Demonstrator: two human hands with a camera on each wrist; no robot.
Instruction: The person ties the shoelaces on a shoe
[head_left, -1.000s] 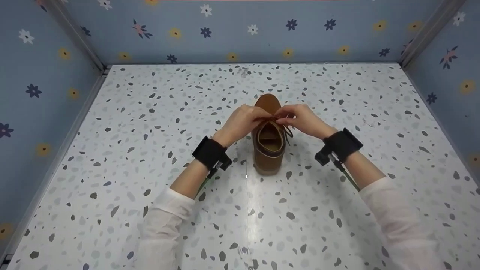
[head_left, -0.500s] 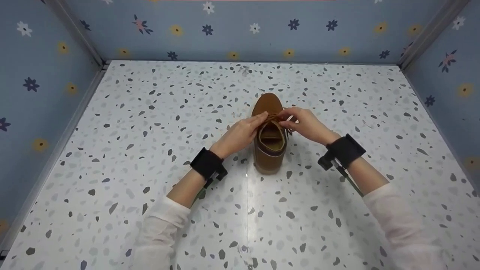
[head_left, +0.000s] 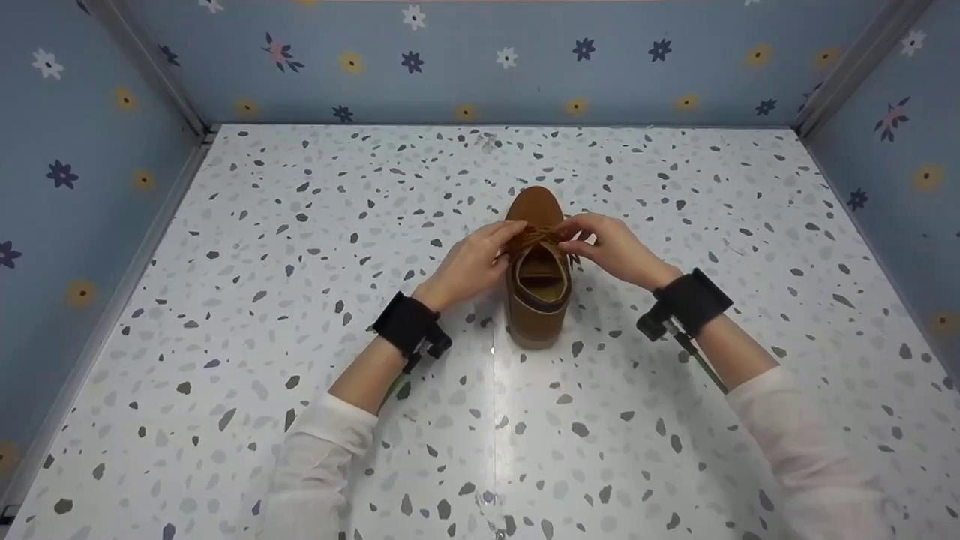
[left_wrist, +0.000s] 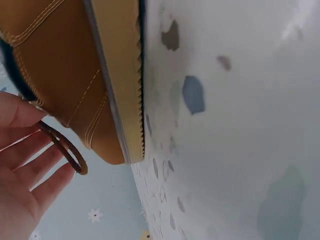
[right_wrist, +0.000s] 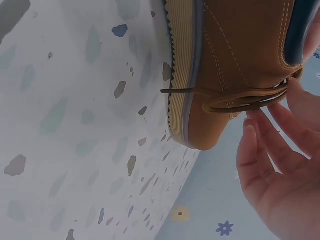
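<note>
A brown leather lace-up shoe (head_left: 536,322) stands upright on the speckled surface, toe pointing away from me. Its collar is dark and its sole pale and ridged. My left hand (head_left: 466,264) is at the left of the lacing; in the left wrist view its thumb and fingers pinch a brown shoelace loop (left_wrist: 75,160). From the right side, my right hand (head_left: 619,251) pinches the shoelace (right_wrist: 235,102) between thumb and fingers near the shoe's opening. Loops and a loose lace end hang down that side. The fingertips partly hide the middle of the lacing.
White terrazzo-patterned tabletop (head_left: 390,450) surrounds the shoe. Blue flowered panels (head_left: 480,67) enclose it at the back and both sides. Black straps with small cameras (head_left: 686,300) sit on both wrists.
Both hands met over the lacing earlier; they have since drawn apart. The left fingers straightened along the shoe, then bent in at its left side. The right hand shifted slightly right; a bow shape now shows.
</note>
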